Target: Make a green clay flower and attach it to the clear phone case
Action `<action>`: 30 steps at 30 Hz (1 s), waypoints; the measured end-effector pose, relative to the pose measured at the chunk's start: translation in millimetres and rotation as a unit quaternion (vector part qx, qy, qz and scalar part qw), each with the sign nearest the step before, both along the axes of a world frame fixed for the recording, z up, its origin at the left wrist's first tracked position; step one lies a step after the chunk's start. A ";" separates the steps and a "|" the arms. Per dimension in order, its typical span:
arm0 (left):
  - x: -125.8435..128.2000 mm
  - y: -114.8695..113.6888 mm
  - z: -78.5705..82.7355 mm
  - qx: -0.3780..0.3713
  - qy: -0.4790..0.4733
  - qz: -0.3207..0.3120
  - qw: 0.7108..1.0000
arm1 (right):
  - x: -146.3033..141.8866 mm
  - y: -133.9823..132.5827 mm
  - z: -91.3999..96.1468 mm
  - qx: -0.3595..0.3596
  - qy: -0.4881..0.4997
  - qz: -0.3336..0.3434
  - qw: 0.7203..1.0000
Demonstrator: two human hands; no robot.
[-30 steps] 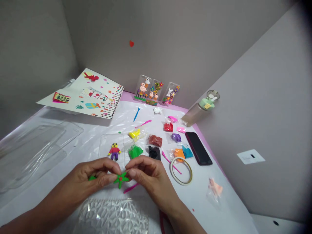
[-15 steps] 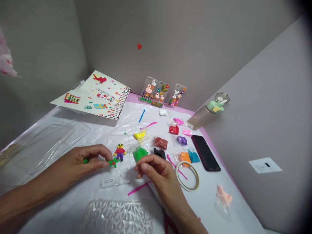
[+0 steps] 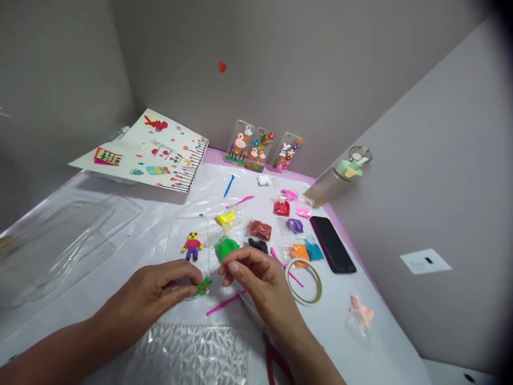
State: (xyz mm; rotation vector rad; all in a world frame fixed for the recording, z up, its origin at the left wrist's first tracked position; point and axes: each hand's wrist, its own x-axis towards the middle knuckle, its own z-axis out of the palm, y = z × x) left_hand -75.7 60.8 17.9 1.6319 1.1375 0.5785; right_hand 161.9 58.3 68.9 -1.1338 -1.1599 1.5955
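Note:
Between the thumb and forefinger of my left hand (image 3: 168, 286) is a green clay flower (image 3: 204, 287) with a red centre. It is over the lower right corner of a clear phone case (image 3: 176, 235); whether it touches the case I cannot tell. A bit of green also shows inside that hand's curled fingers. On the case lies a clay figure (image 3: 192, 247) with a yellow head, red top and purple legs. My right hand (image 3: 256, 280) is closed in a pinch, just in front of the packet of green clay (image 3: 227, 248); whatever its fingertips hold is hidden.
Clay packets, including brown (image 3: 259, 230) and orange (image 3: 300, 252), lie beyond my right hand, near a tape roll (image 3: 318, 291) and a phone (image 3: 333, 243). Decorated cases (image 3: 262, 147) lean on the back wall. A bottle (image 3: 332, 182) stands right. A textured clear sheet (image 3: 192, 350) lies in front.
My left hand has moved right and down with the green flower, from beside the figure's legs to the case's lower right corner. My right hand stays pinched; the view has shifted slightly.

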 end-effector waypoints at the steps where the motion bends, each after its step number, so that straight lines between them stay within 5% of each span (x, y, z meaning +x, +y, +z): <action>1: -1.4 0.9 -1.0 0.012 0.002 -0.006 1.000 | 0.0 0.0 -0.4 0.000 0.001 0.001 1.000; 14: -14.5 5.6 -7.2 0.128 0.087 -0.073 0.985 | 0.8 0.5 2.9 0.000 0.011 0.007 1.000; 19: -18.2 5.4 -7.8 0.144 0.111 -0.081 0.980 | 9.1 0.8 9.8 0.051 -0.122 0.058 0.990; 25: -22.8 7.1 -7.7 0.153 0.120 -0.076 0.978 | 28.4 -2.2 20.9 0.169 -0.396 0.157 0.889; 30: -27.4 2.6 -17.5 0.106 0.203 -0.018 0.973 | 24.2 -9.4 20.6 0.233 -0.501 0.281 0.785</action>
